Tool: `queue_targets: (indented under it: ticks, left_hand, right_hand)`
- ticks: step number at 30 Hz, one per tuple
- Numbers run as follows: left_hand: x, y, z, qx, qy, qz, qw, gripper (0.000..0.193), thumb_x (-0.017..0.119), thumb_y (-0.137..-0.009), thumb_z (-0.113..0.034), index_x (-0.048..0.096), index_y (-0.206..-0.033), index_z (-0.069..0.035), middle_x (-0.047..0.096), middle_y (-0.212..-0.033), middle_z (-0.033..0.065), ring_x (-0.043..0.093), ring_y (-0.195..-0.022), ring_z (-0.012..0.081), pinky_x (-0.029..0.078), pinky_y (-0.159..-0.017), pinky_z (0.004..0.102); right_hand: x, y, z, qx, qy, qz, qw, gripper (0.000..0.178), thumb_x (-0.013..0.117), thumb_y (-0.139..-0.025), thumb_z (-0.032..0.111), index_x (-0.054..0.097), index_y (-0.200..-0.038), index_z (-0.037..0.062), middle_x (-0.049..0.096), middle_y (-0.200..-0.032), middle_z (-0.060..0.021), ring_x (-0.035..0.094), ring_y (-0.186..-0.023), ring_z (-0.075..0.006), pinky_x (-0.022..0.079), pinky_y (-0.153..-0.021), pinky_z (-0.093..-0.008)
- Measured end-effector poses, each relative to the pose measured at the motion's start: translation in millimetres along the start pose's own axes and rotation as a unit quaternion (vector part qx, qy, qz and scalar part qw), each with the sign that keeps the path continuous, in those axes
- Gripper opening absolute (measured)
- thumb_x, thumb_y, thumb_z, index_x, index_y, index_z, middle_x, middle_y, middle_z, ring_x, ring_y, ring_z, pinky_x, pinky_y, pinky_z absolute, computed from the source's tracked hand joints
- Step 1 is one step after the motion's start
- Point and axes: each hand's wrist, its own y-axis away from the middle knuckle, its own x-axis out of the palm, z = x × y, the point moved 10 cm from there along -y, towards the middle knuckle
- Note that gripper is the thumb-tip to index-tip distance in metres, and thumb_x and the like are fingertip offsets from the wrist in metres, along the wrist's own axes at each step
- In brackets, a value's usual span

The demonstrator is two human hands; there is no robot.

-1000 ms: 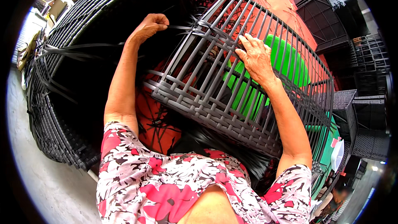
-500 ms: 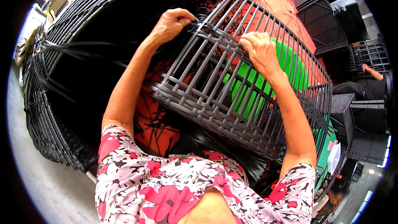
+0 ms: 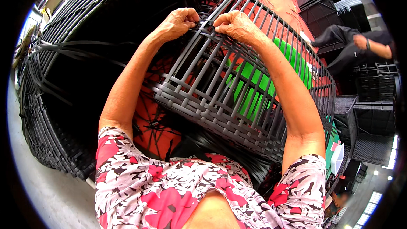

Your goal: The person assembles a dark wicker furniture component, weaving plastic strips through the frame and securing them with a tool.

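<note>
A dark grey woven wicker frame (image 3: 207, 111) lies tilted before me, its long strands running like bars and its near edge closely woven. At its upper left corner my left hand (image 3: 180, 24) is closed in a pinch on a dark flat strip (image 3: 206, 24). Close by on the right, my right hand (image 3: 238, 26) pinches the same strip where it crosses the outer bars. The fingertips partly hide the strip. A bright green object (image 3: 252, 78) shows through the bars, behind the frame.
A large black woven piece (image 3: 42, 118) curves along the left, with loose strips (image 3: 80, 46) across it. Orange-red sheeting (image 3: 159, 142) lies beneath. Woven furniture (image 3: 320, 15) is stacked at the far right, where another person's arm (image 3: 375, 47) shows.
My right hand has moved left along the strip to the frame's corner, near my left hand, which has stayed almost in place. The other person has come further into view.
</note>
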Motion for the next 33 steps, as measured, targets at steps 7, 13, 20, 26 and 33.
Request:
queue_targets:
  ticks: [7, 13, 20, 26, 33]
  left_hand:
    - [-9, 3, -22, 0.132, -0.082, -0.052, 0.986, 0.01, 0.062, -0.076, 0.002, 0.063, -0.084, -0.003, 0.055, -0.078, 0.0056, 0.056, -0.074, 0.0171, 0.045, -0.064, 0.0274]
    - [-6, -2, -28, 0.162, -0.213, -0.047, 0.962, 0.007, 0.058, -0.076, -0.004, 0.062, -0.08, -0.001, 0.057, -0.078, 0.0102, 0.056, -0.077, 0.0259, 0.045, -0.069, 0.0344]
    - [-3, -17, 19, -0.013, -0.295, -0.016, 0.955, 0.019, 0.049, -0.079, -0.015, 0.064, -0.082, -0.003, 0.062, -0.087, 0.011, 0.059, -0.086, 0.0269, 0.047, -0.073, 0.037]
    - [6, -5, -9, 0.027, 0.042, -0.088, 0.995, 0.006, 0.061, -0.079, -0.006, 0.064, -0.082, -0.001, 0.057, -0.066, 0.0058, 0.052, -0.064, 0.0101, 0.045, -0.061, 0.0265]
    - [12, 1, -20, 0.032, -0.131, -0.165, 0.977, 0.01, 0.062, -0.069, -0.007, 0.064, -0.078, -0.009, 0.057, -0.076, 0.0129, 0.06, -0.071, 0.0294, 0.048, -0.065, 0.0386]
  right_hand:
    - [-4, 5, 14, -0.07, 0.078, -0.071, 0.992, 0.026, 0.068, -0.067, 0.012, 0.068, -0.093, 0.0046, 0.064, -0.073, -0.0085, 0.062, -0.068, -0.0183, 0.049, -0.067, -0.0302]
    - [8, -9, 13, -0.027, 0.041, -0.023, 0.999, 0.024, 0.058, -0.069, 0.003, 0.068, -0.09, 0.0031, 0.065, -0.071, -0.0071, 0.06, -0.065, -0.0172, 0.048, -0.063, -0.0293]
    - [-23, -12, -9, 0.086, -0.006, -0.06, 0.995, 0.015, 0.062, -0.073, 0.009, 0.069, -0.085, 0.0034, 0.06, -0.062, -0.0023, 0.052, -0.049, -0.0069, 0.041, -0.044, -0.0216]
    - [1, -12, 10, -0.03, 0.103, -0.044, 0.993, 0.017, 0.065, -0.071, 0.013, 0.07, -0.086, 0.0052, 0.067, -0.073, -0.0119, 0.064, -0.064, -0.0167, 0.051, -0.059, -0.0316]
    - [6, -15, 23, 0.042, 0.282, -0.034, 0.958, 0.02, 0.063, -0.074, 0.022, 0.069, -0.084, 0.0058, 0.064, -0.09, -0.0235, 0.063, -0.09, -0.0379, 0.051, -0.077, -0.0467]
